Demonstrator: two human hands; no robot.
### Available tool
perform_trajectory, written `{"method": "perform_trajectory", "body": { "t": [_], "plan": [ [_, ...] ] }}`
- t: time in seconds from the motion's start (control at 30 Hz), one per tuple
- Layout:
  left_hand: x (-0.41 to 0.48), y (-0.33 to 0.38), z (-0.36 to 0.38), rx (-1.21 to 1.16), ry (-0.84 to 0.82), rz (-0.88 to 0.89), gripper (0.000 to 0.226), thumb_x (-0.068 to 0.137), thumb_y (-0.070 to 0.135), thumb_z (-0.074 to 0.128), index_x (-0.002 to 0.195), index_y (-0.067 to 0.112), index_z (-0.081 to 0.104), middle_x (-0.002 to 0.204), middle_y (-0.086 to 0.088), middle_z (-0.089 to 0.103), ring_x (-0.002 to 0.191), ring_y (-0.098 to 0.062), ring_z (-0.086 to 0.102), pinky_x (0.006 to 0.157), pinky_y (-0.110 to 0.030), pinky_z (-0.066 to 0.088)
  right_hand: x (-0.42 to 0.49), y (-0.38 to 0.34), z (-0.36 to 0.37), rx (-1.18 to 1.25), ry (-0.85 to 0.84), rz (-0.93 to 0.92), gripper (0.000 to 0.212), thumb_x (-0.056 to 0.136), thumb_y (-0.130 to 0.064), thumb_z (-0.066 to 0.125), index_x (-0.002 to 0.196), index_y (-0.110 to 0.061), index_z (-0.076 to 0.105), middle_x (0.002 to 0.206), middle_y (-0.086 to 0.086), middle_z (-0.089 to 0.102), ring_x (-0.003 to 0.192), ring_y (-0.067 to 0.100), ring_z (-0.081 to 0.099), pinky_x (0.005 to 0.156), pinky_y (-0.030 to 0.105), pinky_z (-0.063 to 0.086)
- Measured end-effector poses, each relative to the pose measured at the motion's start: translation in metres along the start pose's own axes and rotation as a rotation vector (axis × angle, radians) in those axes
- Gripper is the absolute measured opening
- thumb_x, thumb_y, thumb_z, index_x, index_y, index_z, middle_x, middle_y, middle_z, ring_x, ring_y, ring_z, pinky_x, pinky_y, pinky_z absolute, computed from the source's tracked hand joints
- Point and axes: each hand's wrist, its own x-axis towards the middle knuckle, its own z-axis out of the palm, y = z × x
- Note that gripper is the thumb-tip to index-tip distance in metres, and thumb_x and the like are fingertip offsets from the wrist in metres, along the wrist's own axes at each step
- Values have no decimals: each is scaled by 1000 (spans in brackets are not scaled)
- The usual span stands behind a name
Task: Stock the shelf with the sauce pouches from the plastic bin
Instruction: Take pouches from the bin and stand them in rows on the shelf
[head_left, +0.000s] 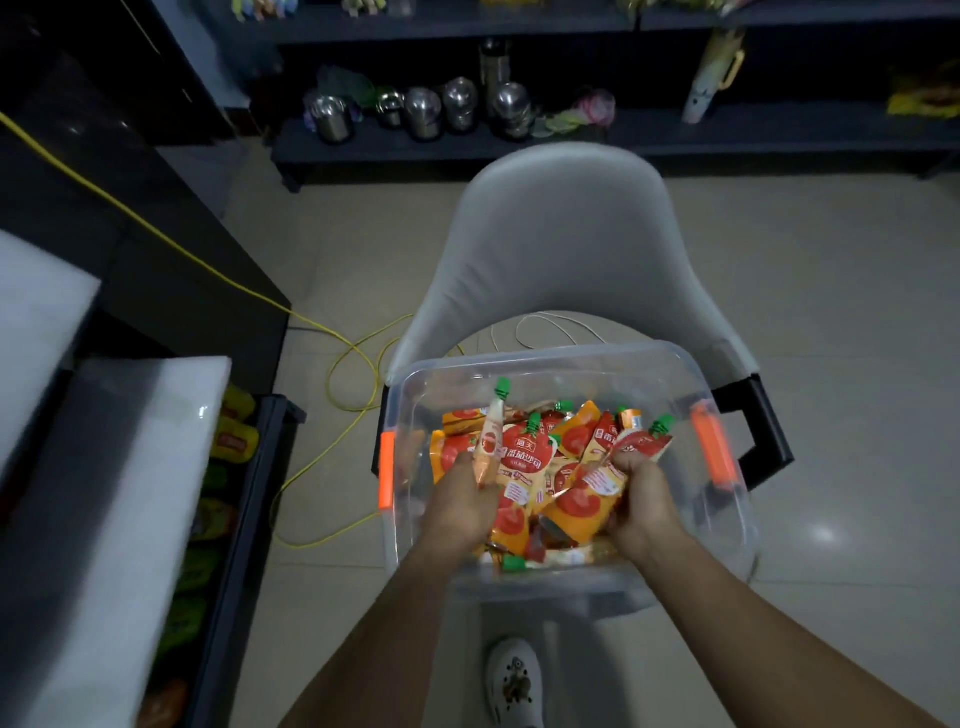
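Head view, looking down. Clear plastic bin (550, 358) sits on seat of grey chair (566, 234) and holds loose heap of red-and-orange sauce pouches (524, 452) with green caps. Both hands inside bin. Left hand (460, 506) curled round pale pouch (491, 436), cap pointing up. Right hand (644, 499) clenched on red pouch (647, 444); cannot tell if more beneath. Dark shelf (249, 519) at left, well apart from bin, packets in it. Advice: grip pouch bodies, not caps; lift clear of bin wall before turning left; avoid dragging neighbours out; keep bin steady on seat.
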Motion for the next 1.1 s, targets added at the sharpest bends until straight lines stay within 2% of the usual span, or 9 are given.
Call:
{"method": "perform_trajectory", "body": {
  "t": [0.1,0.2,0.3,0.5,0.57,0.67,0.73,0.97,1.1],
  "plan": [
    [-48,10,2,-294,0,-32,27,95,18,54,120,21,62,106,0,71,99,-20,65,96,-46,52,-40,-8,-8,64,-184,36,34,87,-39,59,90,-6,67,74,14,72,65,30,70,72,43,54],
    [-97,19,-4,-510,-1,-38,29,88,7,58,115,16,67,104,-5,74,97,-26,70,95,-49,53,-79,-9,-9,-47,-275,-22,39,76,-24,73,105,2,66,95,22,72,85,38,70,80,51,55],
    [-149,24,-14,-664,-6,-35,28,88,9,59,115,14,67,102,-8,75,94,-29,72,91,-52,55,-123,-11,-9,-160,-294,-102,50,68,-12,81,114,-1,63,104,23,71,92,40,69,83,56,54],
    [-254,18,-38,-887,57,50,28,92,27,65,114,9,66,102,-13,75,93,-31,72,89,-49,56,-213,-4,-7,-330,-478,-166,63,58,-22,84,114,-6,62,101,20,72,91,40,70,85,60,52],
    [-285,11,-45,-926,73,95,34,83,24,74,111,7,67,102,-14,75,94,-32,72,89,-48,57,-243,3,-1,-382,-506,-193,51,69,-26,82,112,-6,63,100,20,73,91,39,70,83,60,53],
    [-325,-1,-57,-950,125,130,39,74,9,82,110,4,68,102,-16,75,95,-33,72,89,-47,57,-288,16,15,-492,-586,-231,33,86,-30,68,105,-5,63,90,18,74,76,32,73,60,42,59],
    [-350,-10,-71,-973,184,142,39,73,6,82,110,4,68,101,-15,75,95,-33,72,90,-49,56,-313,26,27,-571,-641,-246,30,91,-33,62,103,-6,62,83,14,75,69,27,74,53,34,57],
    [-429,-62,-131,-951,422,189,39,78,14,80,114,10,65,102,-8,76,92,-26,74,86,-43,58,-393,78,77,-733,-910,-279,29,87,-22,67,110,-6,61,98,17,74,87,35,72,78,50,58],
    [-467,-101,-170,-948,557,193,39,80,20,78,116,12,64,102,-6,76,92,-24,74,87,-44,58,-435,121,117,-816,-1055,-293,39,82,-24,72,113,-4,60,99,17,73,86,35,72,78,49,58]
  ]
}}
